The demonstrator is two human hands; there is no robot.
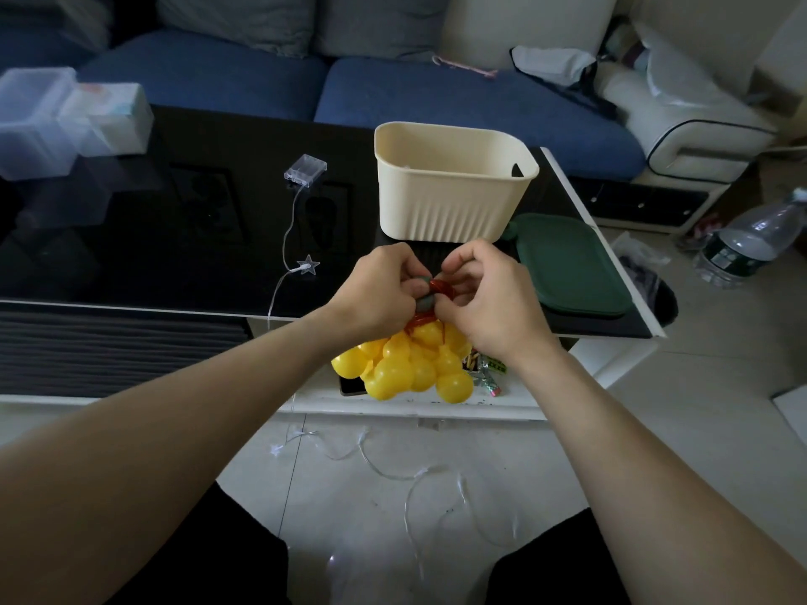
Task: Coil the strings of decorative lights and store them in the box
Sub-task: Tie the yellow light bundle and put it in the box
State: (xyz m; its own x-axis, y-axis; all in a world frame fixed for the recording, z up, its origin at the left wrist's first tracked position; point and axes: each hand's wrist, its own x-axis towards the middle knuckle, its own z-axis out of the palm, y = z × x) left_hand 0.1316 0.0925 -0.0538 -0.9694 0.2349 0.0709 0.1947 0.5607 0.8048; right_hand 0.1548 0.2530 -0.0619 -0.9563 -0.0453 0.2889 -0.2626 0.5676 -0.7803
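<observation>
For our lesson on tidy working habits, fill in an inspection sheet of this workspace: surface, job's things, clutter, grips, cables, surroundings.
Surface: glossy black table, white edged.
Job's things: cream box open on the table, green lid flat beside it; bunch of yellow ball lights on red cord hangs from the hands.
Clutter: clear containers at the table's far left; sweet wrappers on the lower shelf.
Grips: left hand and right hand both pinch the red cord at a grey piece.
Cables: clear star light string runs from a battery case over the table edge and trails on the floor.
Surroundings: blue sofa; water bottle lying at right.
</observation>
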